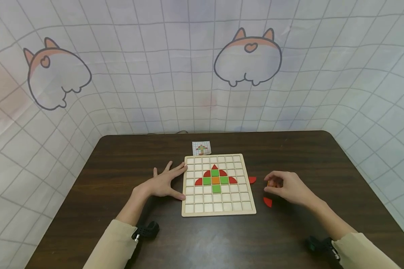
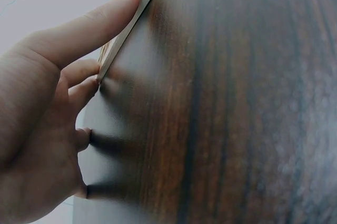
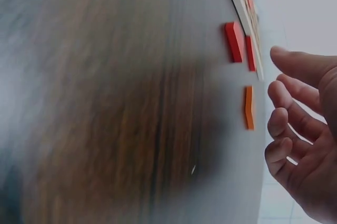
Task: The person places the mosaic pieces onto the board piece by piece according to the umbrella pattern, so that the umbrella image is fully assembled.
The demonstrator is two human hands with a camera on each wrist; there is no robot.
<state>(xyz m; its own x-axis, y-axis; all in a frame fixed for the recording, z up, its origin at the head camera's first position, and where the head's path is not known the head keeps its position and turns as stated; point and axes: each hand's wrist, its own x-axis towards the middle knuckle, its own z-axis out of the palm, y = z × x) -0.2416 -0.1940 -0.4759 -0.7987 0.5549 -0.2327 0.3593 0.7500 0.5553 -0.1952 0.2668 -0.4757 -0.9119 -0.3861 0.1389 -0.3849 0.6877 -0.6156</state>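
A wooden grid board [image 1: 219, 215] lies between the hands. Set in its cells are green squares [image 1: 216, 189], an orange square [image 1: 216, 180], a red triangle [image 1: 214, 167] and several red quarter-circle tiles [image 1: 198, 182]. Along the board's left edge rests my left hand [image 1: 161, 184], fingers spread, with thumb and fingertips touching the rim. To the right of the board my right hand [image 1: 289, 185] hovers, thumb and loosely bent fingers apart. Under it an orange tile [image 3: 249, 107] lies on the table. Two loose red quarter-circle tiles, a nearer one [image 1: 268, 202] and a farther one [image 1: 252, 180], lie near it.
A small pattern card [image 1: 201, 148] lies just behind the board. The dark wooden table [image 1: 121, 157] has rounded back corners. Behind it hangs a white grid-patterned cloth [image 1: 202, 104] with cartoon drawings. Each wrist wears a black strap device [image 1: 147, 230].
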